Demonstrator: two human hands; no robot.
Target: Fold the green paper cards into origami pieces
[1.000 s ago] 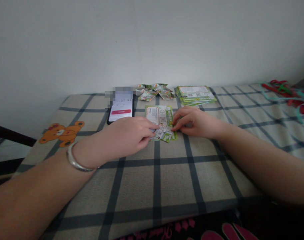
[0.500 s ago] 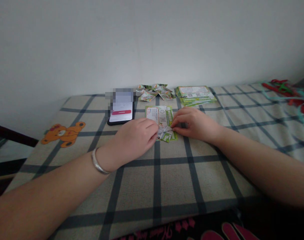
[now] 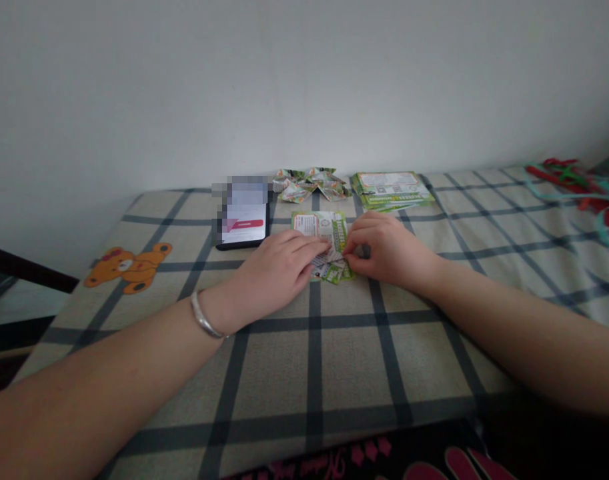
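A green-and-white printed leaflet (image 3: pixel 309 221) lies flat on the checked cloth, with a small folded paper (image 3: pixel 335 273) on its near part. My left hand (image 3: pixel 287 263) rests over the left side, fingers stretched out and lying on the paper; they cover part of it. From the right, my right hand (image 3: pixel 381 243) pinches the right edge of the folded paper between thumb and fingertips. What exactly sits between those fingertips is partly hidden.
Behind the leaflet stand several folded paper pieces (image 3: pixel 311 185). A stack of leaflets (image 3: pixel 394 188) lies right of them, a phone (image 3: pixel 244 230) left. A bear cutout (image 3: pixel 129 268) lies at the left; red and teal ribbons (image 3: pixel 579 187) lie far right. A wall (image 3: pixel 304 87) rises behind.
My left hand has shifted right, its fingers curling in and then stretching out farther over the folded paper. My right hand has stayed nearly in place, its fingers drawn closer into a pinch.
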